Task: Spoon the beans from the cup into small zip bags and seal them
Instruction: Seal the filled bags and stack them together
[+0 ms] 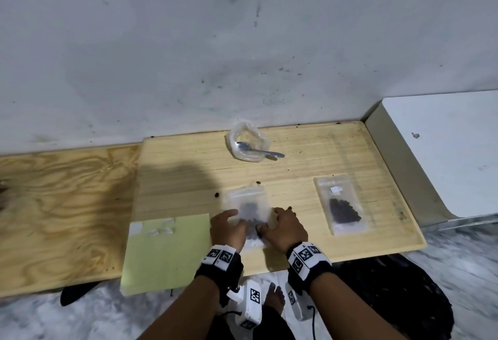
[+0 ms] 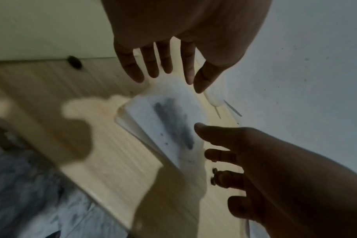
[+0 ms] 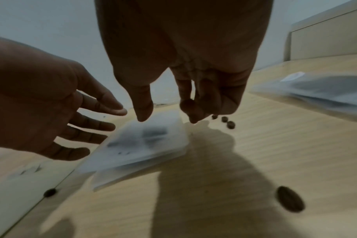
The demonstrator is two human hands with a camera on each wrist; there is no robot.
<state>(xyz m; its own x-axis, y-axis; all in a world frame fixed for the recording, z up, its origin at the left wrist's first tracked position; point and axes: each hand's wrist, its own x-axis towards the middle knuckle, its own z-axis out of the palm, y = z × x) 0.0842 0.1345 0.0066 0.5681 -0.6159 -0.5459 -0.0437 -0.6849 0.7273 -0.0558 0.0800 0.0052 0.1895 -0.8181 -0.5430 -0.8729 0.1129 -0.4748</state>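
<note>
Left hand (image 1: pixel 228 228) and right hand (image 1: pixel 285 228), fingers spread and relaxed, flank the bean-filled zip bag (image 1: pixel 247 206) lying flat on the surface (image 1: pixel 377 234); contact looks light, perhaps none. Sealing step: next, press its strip shut. Near edge close; loose beans (image 3: pixel 226 121) beside.

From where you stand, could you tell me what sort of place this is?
Probably a makeshift home workspace at floor level: a low wooden board against a scuffed wall, marbled floor beneath, and a bare foot below.
</note>
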